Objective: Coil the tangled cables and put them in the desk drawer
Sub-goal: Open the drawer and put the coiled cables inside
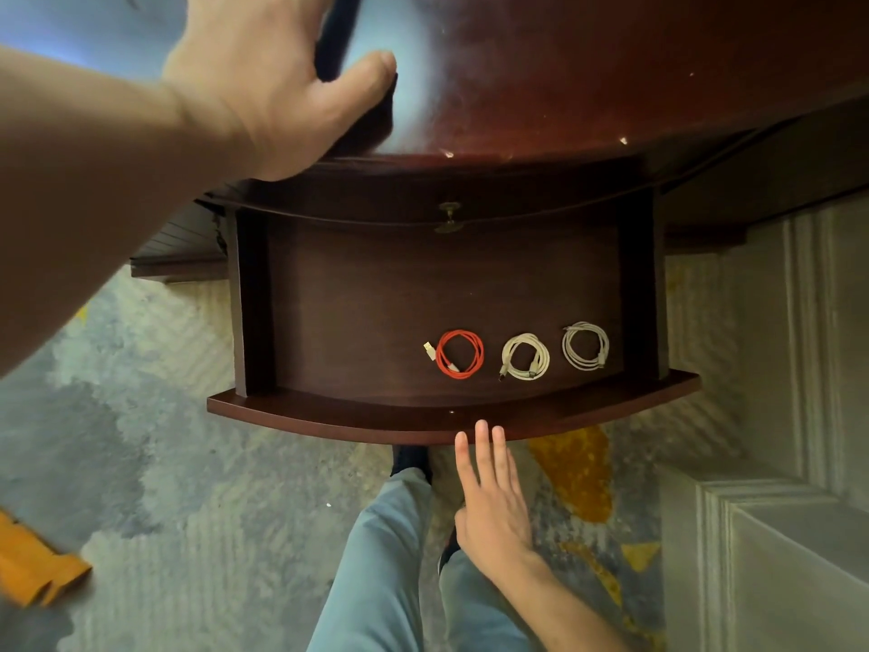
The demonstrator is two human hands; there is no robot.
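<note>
The dark wooden desk drawer [329, 416] stands pulled out below the desk top. Three coiled cables lie in a row near its front: a red cable [460, 353] on the left, a cream cable [525, 357] in the middle and a white cable [586, 345] on the right. My right hand [493, 501] has straight fingers, their tips touching the drawer's curved front edge. My left hand [277, 82] rests on the desk top with fingers and thumb around a flat black object [338, 35].
The glossy reddish desk top [588, 77] fills the upper frame. A brass knob [450, 210] sits on the panel above the drawer. Patterned carpet [164, 463] lies below, with an orange object [33, 567] at the left. A pale panelled cabinet [776, 463] stands at the right. My legs are under the drawer.
</note>
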